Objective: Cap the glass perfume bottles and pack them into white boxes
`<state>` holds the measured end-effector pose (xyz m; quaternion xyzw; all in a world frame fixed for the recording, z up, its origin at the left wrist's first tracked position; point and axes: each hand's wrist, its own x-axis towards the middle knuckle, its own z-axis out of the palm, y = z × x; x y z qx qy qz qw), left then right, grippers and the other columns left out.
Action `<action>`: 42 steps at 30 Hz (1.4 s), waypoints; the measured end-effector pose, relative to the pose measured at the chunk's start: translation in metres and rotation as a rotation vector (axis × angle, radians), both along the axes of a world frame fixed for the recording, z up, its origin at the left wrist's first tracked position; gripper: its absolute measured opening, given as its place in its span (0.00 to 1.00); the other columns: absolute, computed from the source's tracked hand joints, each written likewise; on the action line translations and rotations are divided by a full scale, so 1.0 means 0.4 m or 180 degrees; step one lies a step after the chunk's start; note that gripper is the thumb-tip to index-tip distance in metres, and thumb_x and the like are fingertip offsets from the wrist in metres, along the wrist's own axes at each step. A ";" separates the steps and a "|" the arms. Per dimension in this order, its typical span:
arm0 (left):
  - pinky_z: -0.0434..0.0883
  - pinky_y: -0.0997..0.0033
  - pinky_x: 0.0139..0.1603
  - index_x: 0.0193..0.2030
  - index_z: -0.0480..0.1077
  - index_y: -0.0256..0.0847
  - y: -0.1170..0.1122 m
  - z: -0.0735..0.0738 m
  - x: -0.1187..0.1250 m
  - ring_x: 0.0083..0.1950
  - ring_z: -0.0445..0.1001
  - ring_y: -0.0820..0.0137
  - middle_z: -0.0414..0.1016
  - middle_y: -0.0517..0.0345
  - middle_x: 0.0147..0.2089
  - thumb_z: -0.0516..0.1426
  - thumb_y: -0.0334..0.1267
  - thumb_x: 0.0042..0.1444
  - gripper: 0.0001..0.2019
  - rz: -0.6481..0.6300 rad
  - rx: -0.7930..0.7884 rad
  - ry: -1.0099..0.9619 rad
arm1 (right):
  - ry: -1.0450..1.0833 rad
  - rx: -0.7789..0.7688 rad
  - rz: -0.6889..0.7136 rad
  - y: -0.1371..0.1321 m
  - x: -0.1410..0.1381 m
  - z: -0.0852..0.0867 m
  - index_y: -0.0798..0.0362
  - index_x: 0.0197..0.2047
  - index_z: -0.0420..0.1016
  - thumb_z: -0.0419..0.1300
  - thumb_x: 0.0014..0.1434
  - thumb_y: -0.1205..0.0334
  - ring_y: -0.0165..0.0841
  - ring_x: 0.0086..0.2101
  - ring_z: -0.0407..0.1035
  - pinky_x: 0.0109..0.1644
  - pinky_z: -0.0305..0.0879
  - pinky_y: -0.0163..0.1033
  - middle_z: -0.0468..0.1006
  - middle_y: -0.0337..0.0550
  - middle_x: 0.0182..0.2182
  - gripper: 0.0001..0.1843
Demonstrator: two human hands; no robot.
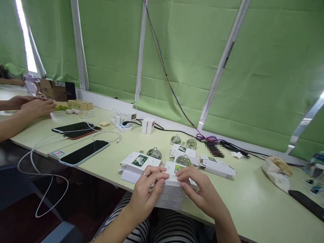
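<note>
Between my two hands is a white cardboard box [170,195] with a green picture on top, held at the table's front edge. Fingers of my left hand [149,189] pinch its left top edge; a ring is on one finger. My right hand [199,189] grips the right top edge with bent fingers. Just behind stands a round glass bottle [183,160], with another glass bottle [154,153] to its left. A white flower-printed box [139,162] lies left of my hands. Another white carton [216,165] lies to the right, its end flap open.
Two more glass bottles stand near the wall. Phones [84,153] and white cables lie left, by a power strip [120,125]. A co-worker's hands [37,106] are at the far left. A cloth bag [275,173] and a black object [306,202] lie right.
</note>
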<state>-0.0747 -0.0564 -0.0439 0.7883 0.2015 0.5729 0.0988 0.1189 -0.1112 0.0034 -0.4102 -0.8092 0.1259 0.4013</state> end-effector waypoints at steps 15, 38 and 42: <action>0.71 0.71 0.42 0.37 0.70 0.43 -0.035 0.015 0.003 0.42 0.73 0.68 0.74 0.58 0.37 0.53 0.36 0.58 0.05 0.0621 -0.0618 -0.0149 | 0.0124 0.0120 -0.0121 0.011 -0.016 -0.010 0.49 0.36 0.66 0.52 0.59 0.70 0.31 0.43 0.65 0.47 0.60 0.37 0.72 0.40 0.39 0.06; 0.69 0.75 0.31 0.37 0.69 0.41 -0.024 0.021 -0.001 0.31 0.69 0.73 0.69 0.61 0.29 0.53 0.33 0.56 0.04 0.0354 -0.0654 -0.0278 | 0.0274 0.0180 -0.0088 0.018 -0.054 -0.016 0.50 0.34 0.63 0.49 0.61 0.67 0.33 0.41 0.64 0.45 0.59 0.39 0.71 0.42 0.38 0.05; 0.70 0.76 0.31 0.36 0.69 0.40 -0.022 0.017 -0.003 0.32 0.72 0.72 0.71 0.59 0.31 0.52 0.34 0.57 0.05 0.0253 -0.0873 -0.0268 | 0.0382 0.0158 -0.0097 0.023 -0.056 -0.023 0.50 0.33 0.63 0.48 0.61 0.66 0.33 0.41 0.65 0.46 0.60 0.40 0.71 0.43 0.39 0.06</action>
